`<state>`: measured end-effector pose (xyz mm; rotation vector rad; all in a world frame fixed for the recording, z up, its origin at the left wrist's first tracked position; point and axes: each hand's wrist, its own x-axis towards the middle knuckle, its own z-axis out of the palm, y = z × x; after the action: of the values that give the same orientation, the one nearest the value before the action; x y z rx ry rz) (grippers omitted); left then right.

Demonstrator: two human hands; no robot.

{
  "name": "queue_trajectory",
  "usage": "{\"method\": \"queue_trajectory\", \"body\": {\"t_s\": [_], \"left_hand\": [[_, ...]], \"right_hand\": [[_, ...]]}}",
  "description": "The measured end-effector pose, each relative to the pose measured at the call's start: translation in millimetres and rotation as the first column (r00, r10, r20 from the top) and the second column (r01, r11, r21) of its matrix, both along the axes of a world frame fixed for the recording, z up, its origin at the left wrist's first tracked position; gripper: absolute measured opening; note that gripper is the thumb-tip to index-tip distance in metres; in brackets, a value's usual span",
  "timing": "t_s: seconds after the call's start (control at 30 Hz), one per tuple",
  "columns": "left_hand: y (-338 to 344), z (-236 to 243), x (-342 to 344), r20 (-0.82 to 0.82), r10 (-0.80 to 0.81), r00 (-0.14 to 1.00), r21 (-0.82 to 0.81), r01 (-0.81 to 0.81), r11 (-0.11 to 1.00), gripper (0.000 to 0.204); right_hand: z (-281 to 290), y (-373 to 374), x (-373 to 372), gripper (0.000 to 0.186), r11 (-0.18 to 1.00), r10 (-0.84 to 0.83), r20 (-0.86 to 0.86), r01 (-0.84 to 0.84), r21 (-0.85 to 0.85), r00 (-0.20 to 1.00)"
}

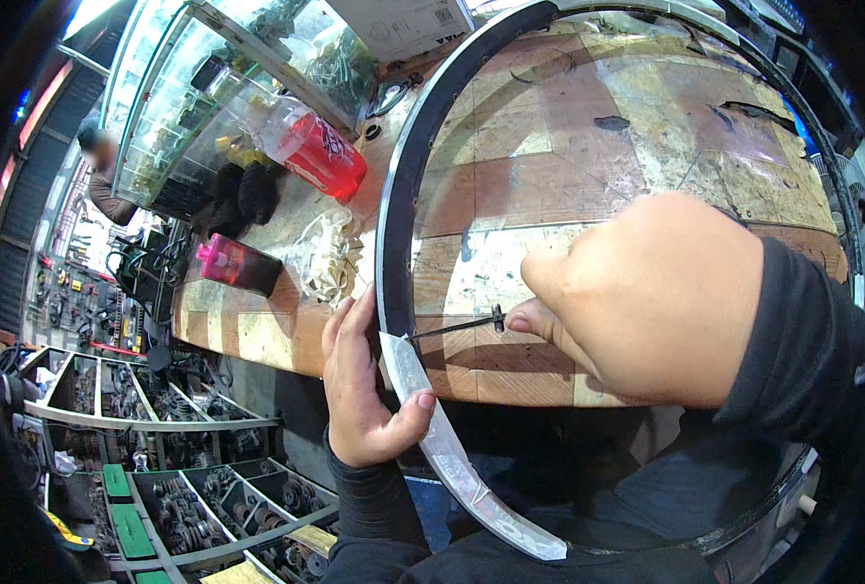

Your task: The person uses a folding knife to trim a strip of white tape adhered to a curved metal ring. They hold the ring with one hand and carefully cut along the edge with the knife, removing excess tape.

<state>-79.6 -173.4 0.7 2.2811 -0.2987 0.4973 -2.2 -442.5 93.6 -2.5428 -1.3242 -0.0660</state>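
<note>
A large black and silver wheel rim (393, 224) stands on the wooden workbench and reaches down over my lap. My left hand (369, 399) grips its left side, fingers along the outer edge and thumb on a whitish, printed film strip (452, 459) that covers the lower-left stretch. My right hand (646, 302) is inside the ring, fingers curled. At its thumb and fingertip is a thin dark rod (452, 327) with a small crosspiece, whose far end meets the rim near the strip's upper end. The curled hand hides whatever part of the rod lies inside it.
On the workbench (549, 97) left of the rim are a pink-capped dark bottle (242, 265), a bag of red drink (320, 156), a pile of pale bands (333, 258) and a glass case (247, 88). Divided metal parts bins (179, 506) stand lower left. A person (106, 180) is far left.
</note>
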Motion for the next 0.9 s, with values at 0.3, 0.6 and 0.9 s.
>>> {"method": "queue_trajectory", "body": {"t_s": [0.3, 0.6, 0.9], "left_hand": [[-1, -1, -1, -0.011, 0.009, 1.000, -0.025, -0.009, 1.000, 0.098], [0, -2, -1, -0.016, -0.025, 1.000, -0.116, 0.023, 0.993, 0.099], [-9, -3, -2, -0.050, -0.079, 0.996, -0.345, 0.057, 0.937, 0.104]], "right_hand": [[18, -11, -17, 0.023, 0.994, -0.079, -0.286, 0.098, 0.052, 0.955], [12, -15, -48, 0.064, 0.998, -0.025, -0.263, 0.040, 0.052, 0.964], [-7, -21, -46, 0.057, 0.994, 0.057, -0.135, -0.043, 0.103, 0.989]]}}
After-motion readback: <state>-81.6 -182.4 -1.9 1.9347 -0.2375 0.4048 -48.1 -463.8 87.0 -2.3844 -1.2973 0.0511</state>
